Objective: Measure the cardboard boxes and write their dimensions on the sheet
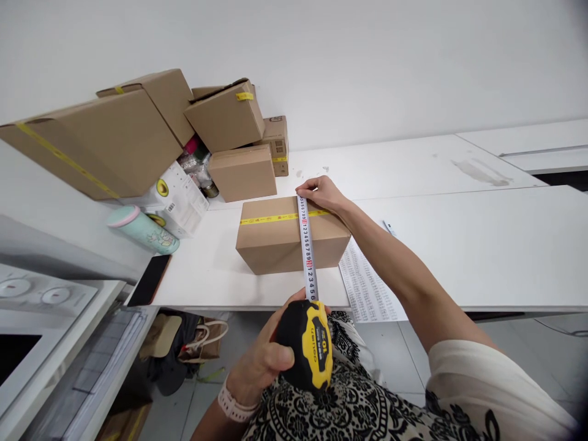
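A brown cardboard box [275, 242] sealed with a yellow strip lies near the front edge of the white table [459, 245]. My left hand [261, 361] is closed round the black and yellow tape measure case [310, 346] just below the table edge. The white tape blade [307, 245] runs from the case up across the box top. My right hand [321, 193] pinches the blade's end against the box's far top edge.
A heap of cardboard boxes [138, 128] fills the back left, with a white packet [177, 199], a mint bottle [144, 229] and a dark phone [149, 278] nearby. A printed sheet [367, 285] lies right of the box. Bags [184, 343] sit under the table.
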The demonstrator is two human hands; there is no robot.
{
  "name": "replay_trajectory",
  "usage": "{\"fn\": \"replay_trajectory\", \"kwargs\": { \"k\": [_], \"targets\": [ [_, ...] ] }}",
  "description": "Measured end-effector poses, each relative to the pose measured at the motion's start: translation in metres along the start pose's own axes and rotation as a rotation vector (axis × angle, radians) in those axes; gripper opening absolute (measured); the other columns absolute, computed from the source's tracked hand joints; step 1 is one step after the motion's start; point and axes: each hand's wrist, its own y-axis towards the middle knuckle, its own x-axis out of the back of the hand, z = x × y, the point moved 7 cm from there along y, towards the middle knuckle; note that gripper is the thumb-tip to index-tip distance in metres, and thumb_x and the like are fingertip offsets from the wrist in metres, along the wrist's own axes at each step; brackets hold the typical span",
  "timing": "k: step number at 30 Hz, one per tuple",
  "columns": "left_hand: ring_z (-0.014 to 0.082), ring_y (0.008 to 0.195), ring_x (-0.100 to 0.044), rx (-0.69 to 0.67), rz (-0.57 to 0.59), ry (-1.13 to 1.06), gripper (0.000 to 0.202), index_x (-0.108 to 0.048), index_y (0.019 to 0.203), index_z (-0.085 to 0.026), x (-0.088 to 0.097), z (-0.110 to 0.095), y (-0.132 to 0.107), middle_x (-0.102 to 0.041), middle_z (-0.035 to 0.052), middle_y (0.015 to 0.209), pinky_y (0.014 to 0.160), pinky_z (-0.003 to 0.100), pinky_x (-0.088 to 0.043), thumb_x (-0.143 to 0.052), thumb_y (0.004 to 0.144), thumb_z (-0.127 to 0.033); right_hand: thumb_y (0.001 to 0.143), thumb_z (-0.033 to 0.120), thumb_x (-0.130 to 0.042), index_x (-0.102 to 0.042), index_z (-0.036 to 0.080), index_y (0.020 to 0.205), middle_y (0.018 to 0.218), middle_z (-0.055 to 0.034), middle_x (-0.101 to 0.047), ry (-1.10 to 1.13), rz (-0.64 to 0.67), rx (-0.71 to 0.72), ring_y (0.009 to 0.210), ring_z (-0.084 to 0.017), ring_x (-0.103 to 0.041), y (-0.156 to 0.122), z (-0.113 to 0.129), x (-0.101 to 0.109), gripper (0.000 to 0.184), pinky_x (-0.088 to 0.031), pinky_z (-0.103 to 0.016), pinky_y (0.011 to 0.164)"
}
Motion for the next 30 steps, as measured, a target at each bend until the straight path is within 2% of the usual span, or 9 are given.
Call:
{"fn": "replay_trajectory", "kwargs": {
  "k": [4,9,12,15,17,20,24,27,30],
  "targets": [
    [0.0356,0.124,-0.056,-0.004,-0.045,0.061,0.112,-0.043,0.153,-0.033,0.013,0.004,-0.002,-0.054,0.0137,0.146,0.102,0.047,-0.045,-0.095,0.054,-0.034,0.081,0.038,-0.071,-0.078,0.016,0.089,0.093,-0.0079,-0.075,0.089,-0.088,0.134,0.087,-0.021,-0.065,-0.025,0.027,0.012,0.024,-0.052,-0.039,0.085],
    [0.0350,0.119,-0.058,0.021,-0.013,0.131,0.127,-0.026,0.160,-0.036,0.014,0.003,0.001,-0.046,0.0164,0.153,0.096,0.045,-0.049,-0.096,0.054,-0.037,0.089,0.039,-0.066,-0.078,0.028,0.104,0.102,-0.0057,-0.070,-0.044,-0.195,0.305,0.101,-0.024,-0.063,-0.105,0.080,0.023,0.022,-0.052,-0.044,0.092],
    [0.0372,0.125,-0.054,0.004,-0.036,0.219,0.124,-0.023,0.161,-0.035,0.017,-0.002,0.006,-0.043,0.0168,0.155,0.098,0.046,-0.048,-0.094,0.060,-0.039,0.092,0.036,-0.063,-0.078,0.035,0.099,0.097,-0.0030,-0.071,-0.059,-0.111,0.328,0.103,-0.024,-0.062,-0.149,0.087,0.015,0.016,-0.051,-0.045,0.093],
    [0.0390,0.133,-0.048,-0.051,-0.038,0.349,0.124,-0.021,0.162,-0.034,0.020,-0.011,0.011,-0.041,0.0163,0.156,0.105,0.048,-0.043,-0.093,0.061,-0.037,0.094,0.029,-0.063,-0.078,0.037,0.096,0.096,-0.0007,-0.074,-0.005,0.004,0.344,0.097,-0.022,-0.064,-0.173,0.077,0.007,0.018,-0.053,-0.044,0.089],
    [0.0403,0.135,-0.046,-0.048,-0.014,0.398,0.128,-0.019,0.162,-0.034,0.020,-0.013,0.012,-0.040,0.0162,0.157,0.108,0.049,-0.041,-0.094,0.059,-0.036,0.094,0.029,-0.063,-0.078,0.037,0.096,0.095,-0.0005,-0.074,0.031,-0.004,0.313,0.093,-0.020,-0.065,-0.177,0.064,0.013,0.017,-0.054,-0.043,0.087],
    [0.0415,0.136,-0.045,-0.004,0.011,0.413,0.130,-0.017,0.163,-0.034,0.020,-0.010,0.012,-0.041,0.0168,0.157,0.111,0.054,-0.038,-0.094,0.058,-0.038,0.092,0.035,-0.067,-0.078,0.035,0.099,0.098,-0.0021,-0.072,0.059,-0.131,0.298,0.093,-0.020,-0.066,-0.176,0.054,0.036,0.013,-0.056,-0.044,0.086],
    [0.0426,0.140,-0.041,0.039,0.047,0.415,0.131,-0.016,0.163,-0.034,0.017,-0.006,0.011,-0.042,0.0166,0.156,0.115,0.058,-0.031,-0.094,0.057,-0.042,0.086,0.038,-0.076,-0.078,0.033,0.105,0.113,-0.0050,-0.071,0.109,-0.241,0.442,0.106,-0.022,-0.065,-0.176,0.067,0.066,0.020,-0.058,-0.039,0.083],
    [0.0445,0.141,-0.040,0.091,0.121,0.441,0.134,-0.016,0.163,-0.033,0.010,-0.003,0.009,-0.041,0.0171,0.158,0.117,0.060,-0.027,-0.095,0.055,-0.042,0.084,0.039,-0.078,-0.077,0.031,0.111,0.118,-0.0051,-0.072,0.122,-0.203,0.447,0.101,-0.020,-0.066,-0.169,0.077,0.078,0.028,-0.060,-0.035,0.078],
    [0.0467,0.140,-0.042,0.128,0.187,0.421,0.136,-0.016,0.163,-0.031,0.005,0.000,0.005,-0.041,0.0185,0.157,0.117,0.063,-0.025,-0.095,0.054,-0.045,0.080,0.040,-0.081,-0.077,0.026,0.114,0.112,-0.0053,-0.074,0.163,-0.055,0.376,0.088,-0.017,-0.068,-0.157,0.078,0.083,0.037,-0.061,-0.031,0.072]
  ]
}}
